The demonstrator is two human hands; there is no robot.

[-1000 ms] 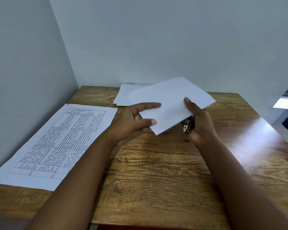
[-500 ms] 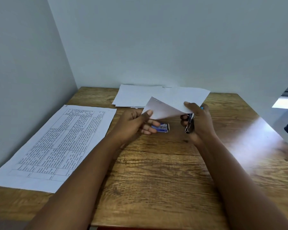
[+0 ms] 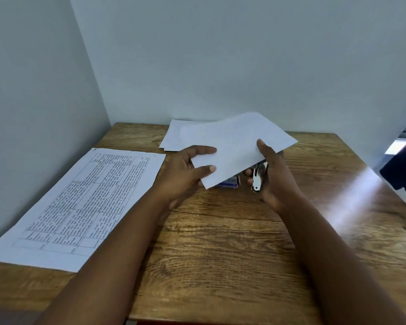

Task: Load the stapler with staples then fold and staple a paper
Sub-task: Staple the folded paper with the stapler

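Since 0.5 s earlier, the blank white folded paper sheet (image 3: 238, 146) had swung flat and now hid most of the small blue staple box (image 3: 230, 182). The left hand (image 3: 185, 174) pinched its near corner; the right hand (image 3: 271, 174) gripped both its edge and the silver metal stapler (image 3: 257, 175) above the brown wooden table (image 3: 220, 254).

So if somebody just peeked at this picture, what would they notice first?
Probably the blank white paper held up over the middle of the wooden table, pinched by the left hand and the right hand. The right hand also grips a shiny stapler under the sheet. Next they would spot the big printed page full of tables, lying flat on the left by the wall.
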